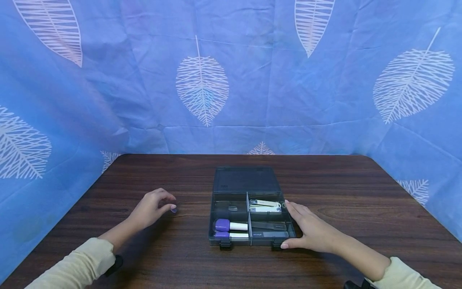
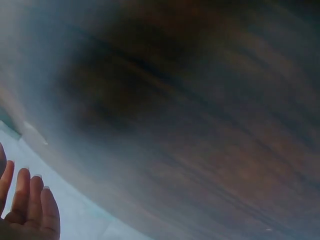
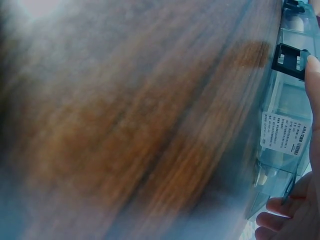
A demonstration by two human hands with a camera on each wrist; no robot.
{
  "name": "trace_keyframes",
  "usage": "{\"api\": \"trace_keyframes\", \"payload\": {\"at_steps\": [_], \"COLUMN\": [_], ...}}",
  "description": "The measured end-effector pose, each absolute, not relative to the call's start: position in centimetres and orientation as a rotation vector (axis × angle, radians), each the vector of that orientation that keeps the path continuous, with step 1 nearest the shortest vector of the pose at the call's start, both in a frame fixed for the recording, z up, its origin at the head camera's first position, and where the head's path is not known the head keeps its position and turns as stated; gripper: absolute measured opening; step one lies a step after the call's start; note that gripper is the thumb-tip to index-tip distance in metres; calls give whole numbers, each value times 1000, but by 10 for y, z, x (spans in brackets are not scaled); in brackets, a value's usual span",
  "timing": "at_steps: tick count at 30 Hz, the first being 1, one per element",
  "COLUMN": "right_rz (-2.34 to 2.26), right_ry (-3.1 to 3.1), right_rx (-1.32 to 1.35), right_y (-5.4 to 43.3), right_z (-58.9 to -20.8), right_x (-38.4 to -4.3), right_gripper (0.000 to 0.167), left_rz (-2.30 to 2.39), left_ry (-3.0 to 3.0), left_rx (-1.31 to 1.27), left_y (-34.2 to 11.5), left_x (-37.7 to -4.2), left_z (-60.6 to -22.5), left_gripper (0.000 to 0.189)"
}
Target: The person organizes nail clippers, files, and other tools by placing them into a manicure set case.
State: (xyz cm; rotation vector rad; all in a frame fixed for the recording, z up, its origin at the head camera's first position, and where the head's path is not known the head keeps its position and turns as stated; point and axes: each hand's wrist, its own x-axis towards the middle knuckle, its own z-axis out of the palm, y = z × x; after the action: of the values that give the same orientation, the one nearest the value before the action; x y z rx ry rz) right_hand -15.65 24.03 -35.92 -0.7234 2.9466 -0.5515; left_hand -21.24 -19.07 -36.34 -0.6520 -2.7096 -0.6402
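Observation:
A translucent dark plastic organizer box (image 1: 234, 242) lies on the table with its lid (image 1: 246, 179) folded back. In its front left compartment are two purple nail polish bottles (image 1: 222, 225) with white caps. Nail clippers (image 1: 265, 206) lie in the back right compartment, and flat grey strips (image 1: 268, 234) in the front right one. My right hand (image 1: 310, 230) holds the box's right end, thumb at the front latch (image 3: 288, 61) and fingers along the side. Left of the box, my left hand (image 1: 150, 208) hovers with loosely bent fingers and nothing visible in it.
The brown wooden table (image 1: 173, 261) reaches back to a blue cloth (image 1: 144, 80) with white leaf prints, which also hangs at both sides. A printed white label (image 3: 285, 133) is on the box's wall.

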Motion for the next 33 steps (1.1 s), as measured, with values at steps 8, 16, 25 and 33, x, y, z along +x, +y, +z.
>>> {"api": "trace_keyframes", "payload": {"at_steps": [8, 16, 25, 33], "right_rz": [-556, -557, -544, -538], "right_ry": [2938, 2943, 2958, 2956], "right_rx": [-708, -722, -712, -728], "right_y": [240, 239, 240, 240], "right_z": [-360, -360, -361, -358], "right_x": [-157, -156, -156, -156], "right_gripper": [111, 111, 110, 110], "left_rz": [-663, -637, -634, -605], "left_ry": [-2844, -2857, -2840, -2842], "left_rx": [-687, -693, -712, -677], "left_y": [-198, -201, -203, -198], "left_x": [-216, -222, -227, -225], "left_z": [-371, -376, -378, -377], "left_gripper": [20, 12, 5, 4]}}
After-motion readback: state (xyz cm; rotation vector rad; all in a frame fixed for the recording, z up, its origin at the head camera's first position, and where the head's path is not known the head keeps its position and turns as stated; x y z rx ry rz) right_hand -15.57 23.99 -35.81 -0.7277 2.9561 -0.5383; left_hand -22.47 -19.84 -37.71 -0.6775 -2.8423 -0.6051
